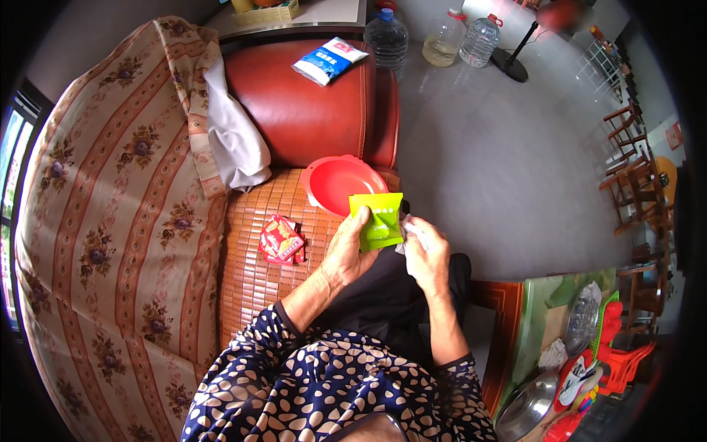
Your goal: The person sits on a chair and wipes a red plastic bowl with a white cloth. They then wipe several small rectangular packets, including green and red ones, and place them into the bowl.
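A bright green packet [381, 222] is gripped in my left hand [346, 252], thumb on its front face. My right hand [432, 254], at the packet's right edge, is closed on a crumpled white tissue [407, 239]. Just beyond the packet, a red plastic bowl [328, 181] rests on the brown bamboo seat mat [247, 295]; the packet covers part of its near rim. Left of my left hand, small red packets [281, 239] lie in an overlapping pile on the mat.
A white-and-blue bag [329, 61] lies on the red leather armrest [294, 110]. Patterned fabric [110, 221] drapes along the left. Large plastic bottles [445, 37] and a stand with a round base [509, 66] are on the floor. A green-edged table [549, 302] with a metal basin [526, 409] is at right.
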Motion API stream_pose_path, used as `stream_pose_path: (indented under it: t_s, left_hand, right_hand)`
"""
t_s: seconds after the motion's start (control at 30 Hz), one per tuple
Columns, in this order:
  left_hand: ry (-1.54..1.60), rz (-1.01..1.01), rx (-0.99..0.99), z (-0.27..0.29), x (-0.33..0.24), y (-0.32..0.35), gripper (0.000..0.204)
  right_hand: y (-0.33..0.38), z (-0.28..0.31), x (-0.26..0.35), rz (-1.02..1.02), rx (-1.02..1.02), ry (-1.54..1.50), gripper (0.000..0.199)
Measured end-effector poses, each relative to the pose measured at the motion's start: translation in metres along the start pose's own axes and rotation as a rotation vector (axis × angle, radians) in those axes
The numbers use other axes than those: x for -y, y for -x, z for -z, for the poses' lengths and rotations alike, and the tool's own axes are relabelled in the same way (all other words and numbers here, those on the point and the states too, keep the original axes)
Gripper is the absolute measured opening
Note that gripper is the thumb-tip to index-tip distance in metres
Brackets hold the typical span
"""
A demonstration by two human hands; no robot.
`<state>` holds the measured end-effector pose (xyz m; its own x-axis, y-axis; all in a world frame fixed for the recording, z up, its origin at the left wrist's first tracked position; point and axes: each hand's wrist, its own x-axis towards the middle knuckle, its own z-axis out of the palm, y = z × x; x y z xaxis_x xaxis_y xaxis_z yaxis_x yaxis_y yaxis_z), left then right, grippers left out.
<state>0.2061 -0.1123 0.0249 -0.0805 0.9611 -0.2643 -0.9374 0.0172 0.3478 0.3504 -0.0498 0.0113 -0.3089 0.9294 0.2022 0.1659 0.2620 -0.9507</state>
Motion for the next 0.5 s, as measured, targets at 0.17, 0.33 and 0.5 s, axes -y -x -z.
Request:
stream_pose_path:
  t_s: [0.17, 0.33, 0.5]
  left_hand:
    - [-0.153, 0.011, 0.02, -0.005, 0.001, 0.003, 0.044]
    - [-0.422, -0.163, -0.041, -0.003, 0.005, 0.002, 0.031]
    - [-0.453, -0.128, -0.19, 0.01, -0.007, 0.001, 0.036]
  right_hand:
    - [-0.021, 0.031, 0.033, -0.29, 0.202, -0.256, 0.038]
    - [-0.026, 0.028, 0.04, -0.281, 0.28, -0.127, 0.027]
    - [-0.024, 0.014, 0.039, 0.405, -0.15, 0.311, 0.022]
